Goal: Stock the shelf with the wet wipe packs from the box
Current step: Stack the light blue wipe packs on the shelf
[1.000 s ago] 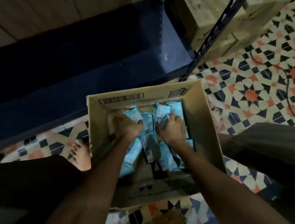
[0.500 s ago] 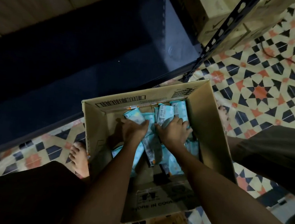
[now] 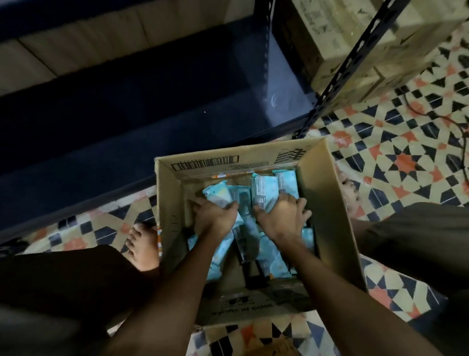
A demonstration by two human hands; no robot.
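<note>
An open cardboard box [image 3: 334,211] stands on the tiled floor between my knees, holding several light-blue wet wipe packs [image 3: 271,253]. Both my hands are inside it. My left hand [image 3: 215,217] grips a blue pack [image 3: 217,194] near the box's left side. My right hand [image 3: 283,219] grips another pack [image 3: 263,190] with a white label, toward the box's far right. The dark blue shelf [image 3: 119,129] lies just beyond the box, its lowest board bare.
A perforated black shelf post [image 3: 346,65] rises at the box's far right corner, with large cardboard cartons [image 3: 359,33] behind it. A black cable [image 3: 464,151] runs across the patterned tiles at right. My bare left foot [image 3: 142,246] is beside the box.
Both hands have closed on packs and lifted them slightly within the box. The camera has tilted a little, shifting the box in view.
</note>
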